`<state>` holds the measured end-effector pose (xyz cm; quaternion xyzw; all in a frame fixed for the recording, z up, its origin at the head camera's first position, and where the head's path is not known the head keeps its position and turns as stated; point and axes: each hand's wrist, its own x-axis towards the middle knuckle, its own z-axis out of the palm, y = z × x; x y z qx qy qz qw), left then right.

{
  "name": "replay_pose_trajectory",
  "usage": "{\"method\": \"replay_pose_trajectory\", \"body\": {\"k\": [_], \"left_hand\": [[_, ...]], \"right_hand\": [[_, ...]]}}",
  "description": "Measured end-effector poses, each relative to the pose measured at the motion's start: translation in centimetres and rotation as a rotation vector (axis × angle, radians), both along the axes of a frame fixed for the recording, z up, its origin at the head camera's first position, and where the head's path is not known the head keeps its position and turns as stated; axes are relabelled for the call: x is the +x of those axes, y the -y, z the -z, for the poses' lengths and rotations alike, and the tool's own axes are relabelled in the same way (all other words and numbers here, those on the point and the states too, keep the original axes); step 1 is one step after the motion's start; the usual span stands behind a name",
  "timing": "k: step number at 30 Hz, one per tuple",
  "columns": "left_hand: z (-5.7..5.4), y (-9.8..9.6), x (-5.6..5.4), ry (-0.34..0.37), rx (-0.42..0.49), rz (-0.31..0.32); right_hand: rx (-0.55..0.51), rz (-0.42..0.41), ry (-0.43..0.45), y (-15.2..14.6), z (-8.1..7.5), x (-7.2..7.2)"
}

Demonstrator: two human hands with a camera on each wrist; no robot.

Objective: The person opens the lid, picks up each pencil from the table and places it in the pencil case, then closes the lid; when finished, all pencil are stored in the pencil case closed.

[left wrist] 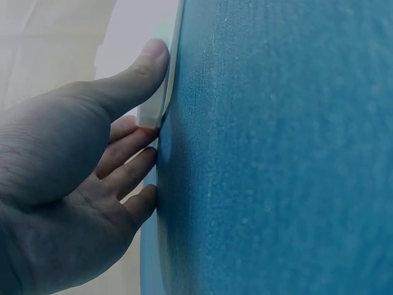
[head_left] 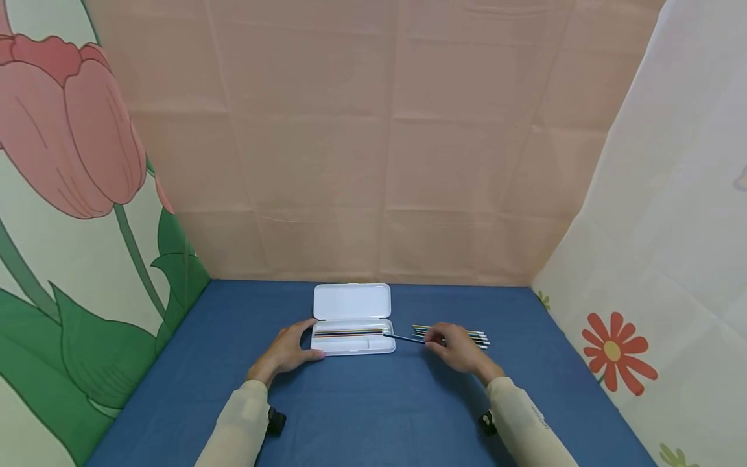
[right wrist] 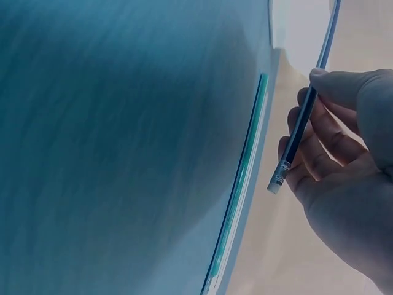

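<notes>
An open white pencil case (head_left: 352,302) lies on the blue table, its lid folded back. Several coloured pencils (head_left: 347,333) lie lengthwise inside. My left hand (head_left: 287,349) holds the case's left end, thumb along the front edge and fingers round the back; the left wrist view shows the thumb against the case's side (left wrist: 147,118). Between thumb and fingers of my right hand (head_left: 458,349) is a dark blue pencil (right wrist: 299,126) with a ferrule and pale eraser. It slants leftward, its far end over the case's right part. Beneath that hand lie several more pencils (head_left: 480,336).
A blue cloth (head_left: 373,408) covers the table. Behind it hangs a plain beige curtain (head_left: 385,162). A tulip-printed sheet (head_left: 76,162) borders the left side, and a white sheet with a red flower (head_left: 618,353) borders the right.
</notes>
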<state>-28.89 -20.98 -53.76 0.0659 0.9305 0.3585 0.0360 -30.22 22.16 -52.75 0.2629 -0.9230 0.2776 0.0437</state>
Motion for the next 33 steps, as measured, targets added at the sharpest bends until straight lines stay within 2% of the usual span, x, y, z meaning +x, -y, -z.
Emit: {"method": "replay_pose_trajectory", "body": {"k": [7, 24, 33], "left_hand": [[0.0, -0.1, -0.1, 0.003, 0.001, -0.002], [0.1, 0.0, -0.2, 0.02, -0.001, -0.009], [0.0, 0.0, -0.2, 0.008, -0.009, -0.004]], "right_hand": [[-0.032, -0.011, -0.016, 1.8, -0.1, -0.6], [-0.028, -0.023, 0.021, 6.6, -0.7, -2.3], [-0.011, -0.034, -0.014, 9.0, -0.8, -3.2]]}}
